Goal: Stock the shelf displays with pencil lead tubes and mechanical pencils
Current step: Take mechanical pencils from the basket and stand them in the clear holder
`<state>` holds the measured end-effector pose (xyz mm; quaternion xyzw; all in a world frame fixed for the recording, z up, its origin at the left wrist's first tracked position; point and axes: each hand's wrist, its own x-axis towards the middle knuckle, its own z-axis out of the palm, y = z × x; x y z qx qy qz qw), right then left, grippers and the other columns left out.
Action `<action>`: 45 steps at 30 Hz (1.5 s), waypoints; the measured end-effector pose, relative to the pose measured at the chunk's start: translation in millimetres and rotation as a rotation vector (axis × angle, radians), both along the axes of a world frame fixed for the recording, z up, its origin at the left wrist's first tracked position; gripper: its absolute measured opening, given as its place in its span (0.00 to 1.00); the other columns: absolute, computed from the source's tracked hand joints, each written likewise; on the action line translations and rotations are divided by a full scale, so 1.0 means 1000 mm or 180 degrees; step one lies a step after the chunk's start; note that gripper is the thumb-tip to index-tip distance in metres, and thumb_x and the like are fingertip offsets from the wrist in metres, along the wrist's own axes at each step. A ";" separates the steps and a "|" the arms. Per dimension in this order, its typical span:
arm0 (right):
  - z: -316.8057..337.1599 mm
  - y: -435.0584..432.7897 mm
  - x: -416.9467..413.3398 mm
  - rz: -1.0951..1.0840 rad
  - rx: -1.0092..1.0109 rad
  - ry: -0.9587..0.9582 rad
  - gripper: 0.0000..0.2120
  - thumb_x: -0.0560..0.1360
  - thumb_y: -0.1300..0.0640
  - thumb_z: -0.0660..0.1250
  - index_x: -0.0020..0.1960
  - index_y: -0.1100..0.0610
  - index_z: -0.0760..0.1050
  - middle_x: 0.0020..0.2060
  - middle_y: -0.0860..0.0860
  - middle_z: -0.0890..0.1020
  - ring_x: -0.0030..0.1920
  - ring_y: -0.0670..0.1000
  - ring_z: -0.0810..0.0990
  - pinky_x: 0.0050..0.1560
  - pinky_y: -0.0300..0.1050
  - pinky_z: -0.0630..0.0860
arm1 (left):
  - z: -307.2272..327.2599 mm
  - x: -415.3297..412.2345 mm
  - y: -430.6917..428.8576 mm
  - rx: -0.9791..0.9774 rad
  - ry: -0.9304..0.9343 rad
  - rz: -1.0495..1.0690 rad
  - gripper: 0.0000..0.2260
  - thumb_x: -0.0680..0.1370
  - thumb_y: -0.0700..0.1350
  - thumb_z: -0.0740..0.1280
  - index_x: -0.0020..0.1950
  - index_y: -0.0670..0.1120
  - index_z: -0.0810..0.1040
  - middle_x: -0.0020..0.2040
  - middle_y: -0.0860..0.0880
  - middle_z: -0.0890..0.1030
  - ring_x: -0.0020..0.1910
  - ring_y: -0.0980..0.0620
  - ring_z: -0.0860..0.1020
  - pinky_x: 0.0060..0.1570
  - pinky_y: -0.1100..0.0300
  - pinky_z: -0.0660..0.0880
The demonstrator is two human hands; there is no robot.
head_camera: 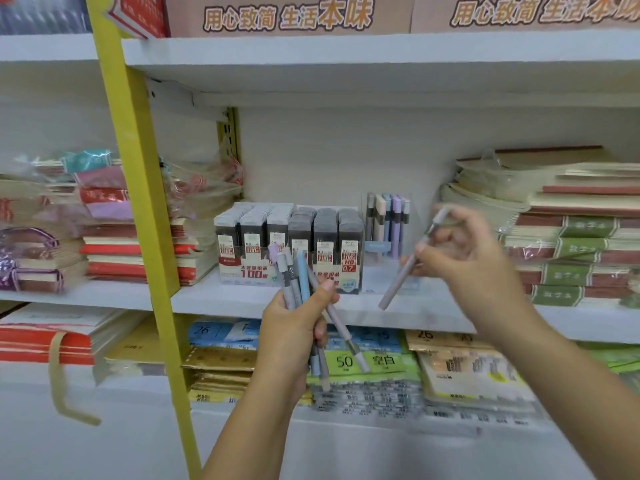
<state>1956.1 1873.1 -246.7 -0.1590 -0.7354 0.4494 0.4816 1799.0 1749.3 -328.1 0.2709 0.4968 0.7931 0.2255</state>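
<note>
The bundled pencils (304, 278) are grey, pale blue and lilac; the single pencil (394, 287) is greyish lilac. The lead tubes (325, 230) are dark with red-and-white labels. The shelf (214, 297) is white, its post (138, 161) yellow.

A stationery shop: white shelves (346, 60) of stacked notebooks (571, 237) and boxed pencil lead tubes (289, 237).

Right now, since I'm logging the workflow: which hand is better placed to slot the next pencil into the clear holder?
Right. The right hand pinches a single pencil close to the clear holder; the left hand grips the spare bundle lower down.
</note>
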 end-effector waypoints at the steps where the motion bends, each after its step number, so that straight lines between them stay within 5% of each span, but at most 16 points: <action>1: 0.018 0.006 0.001 0.0005 0.0174 0.0122 0.23 0.74 0.66 0.68 0.63 0.45 0.68 0.44 0.50 0.81 0.41 0.50 0.85 0.41 0.42 0.83 | 0.007 -0.002 0.003 0.0062 0.0000 0.0073 0.07 0.74 0.51 0.75 0.41 0.49 0.83 0.27 0.51 0.74 0.23 0.56 0.68 0.24 0.63 0.69; 3: 0.045 0.017 -0.004 0.0001 0.0620 0.0164 0.29 0.74 0.67 0.69 0.65 0.41 0.66 0.43 0.52 0.80 0.41 0.51 0.85 0.41 0.44 0.83 | 0.023 -0.008 0.008 0.0167 -0.0021 0.0212 0.07 0.75 0.50 0.75 0.44 0.48 0.82 0.27 0.52 0.75 0.23 0.57 0.68 0.23 0.63 0.70; 10: 0.074 0.061 -0.062 -0.0446 0.1552 -0.0240 0.16 0.76 0.59 0.69 0.50 0.36 0.73 0.41 0.46 0.81 0.43 0.52 0.83 0.50 0.57 0.80 | 0.046 -0.025 0.034 0.0336 0.0136 0.0586 0.05 0.73 0.50 0.76 0.44 0.51 0.83 0.26 0.52 0.74 0.23 0.56 0.69 0.22 0.66 0.69; 15: 0.068 0.087 -0.089 -0.0678 0.2055 -0.0762 0.08 0.75 0.58 0.70 0.52 0.48 0.78 0.38 0.40 0.79 0.40 0.43 0.78 0.49 0.46 0.76 | 0.041 -0.027 0.044 0.0348 0.0012 0.0640 0.12 0.66 0.55 0.75 0.44 0.50 0.84 0.26 0.51 0.76 0.21 0.57 0.70 0.21 0.68 0.68; 17: 0.068 0.091 -0.094 -0.0789 0.2251 -0.0935 0.08 0.74 0.57 0.71 0.53 0.51 0.80 0.36 0.38 0.75 0.45 0.45 0.77 0.49 0.42 0.70 | 0.041 -0.031 0.046 0.0319 0.0020 0.0711 0.14 0.68 0.56 0.75 0.47 0.47 0.85 0.26 0.52 0.77 0.22 0.57 0.70 0.21 0.69 0.68; 23: 0.065 0.096 -0.103 -0.0797 0.2325 -0.1120 0.07 0.73 0.56 0.72 0.51 0.52 0.80 0.35 0.38 0.72 0.49 0.48 0.75 0.47 0.40 0.68 | 0.043 -0.033 0.052 0.0338 0.0025 0.0765 0.22 0.59 0.62 0.75 0.46 0.50 0.85 0.27 0.52 0.77 0.22 0.57 0.71 0.22 0.68 0.69; 28: 0.062 0.096 -0.105 -0.0758 0.2269 -0.1006 0.06 0.73 0.56 0.72 0.50 0.50 0.80 0.33 0.39 0.75 0.48 0.47 0.76 0.47 0.42 0.70 | 0.042 -0.034 0.053 0.0380 -0.0083 0.0731 0.13 0.62 0.58 0.76 0.42 0.53 0.84 0.36 0.46 0.85 0.27 0.55 0.79 0.24 0.65 0.73; 33: 0.060 0.098 -0.107 -0.0789 0.2315 -0.0989 0.07 0.73 0.56 0.72 0.50 0.50 0.78 0.34 0.39 0.74 0.49 0.49 0.77 0.50 0.46 0.73 | 0.042 -0.034 0.050 0.0369 -0.0131 0.0802 0.19 0.62 0.58 0.76 0.47 0.49 0.82 0.38 0.46 0.87 0.29 0.55 0.81 0.25 0.66 0.73; 39: 0.050 0.105 -0.107 -0.1286 0.2682 -0.1370 0.04 0.74 0.50 0.71 0.44 0.49 0.79 0.40 0.42 0.73 0.53 0.48 0.67 0.47 0.43 0.62 | 0.043 -0.035 0.049 0.0408 -0.0321 0.0751 0.18 0.60 0.59 0.76 0.45 0.51 0.85 0.39 0.47 0.87 0.30 0.57 0.81 0.28 0.62 0.73; 42: 0.048 0.101 -0.103 -0.1514 0.2541 -0.1627 0.08 0.76 0.47 0.67 0.50 0.48 0.83 0.48 0.45 0.69 0.58 0.51 0.65 0.52 0.41 0.57 | 0.046 -0.036 0.046 0.0445 -0.0388 0.0525 0.11 0.66 0.56 0.75 0.44 0.53 0.86 0.45 0.49 0.88 0.31 0.58 0.81 0.29 0.62 0.75; 45: 0.037 0.076 -0.084 -0.1308 0.2292 -0.1033 0.13 0.78 0.47 0.60 0.59 0.46 0.79 0.49 0.43 0.71 0.57 0.45 0.65 0.54 0.33 0.59 | 0.048 -0.036 0.043 0.0620 -0.0506 0.0344 0.15 0.69 0.52 0.73 0.52 0.46 0.83 0.49 0.49 0.88 0.31 0.59 0.81 0.26 0.66 0.76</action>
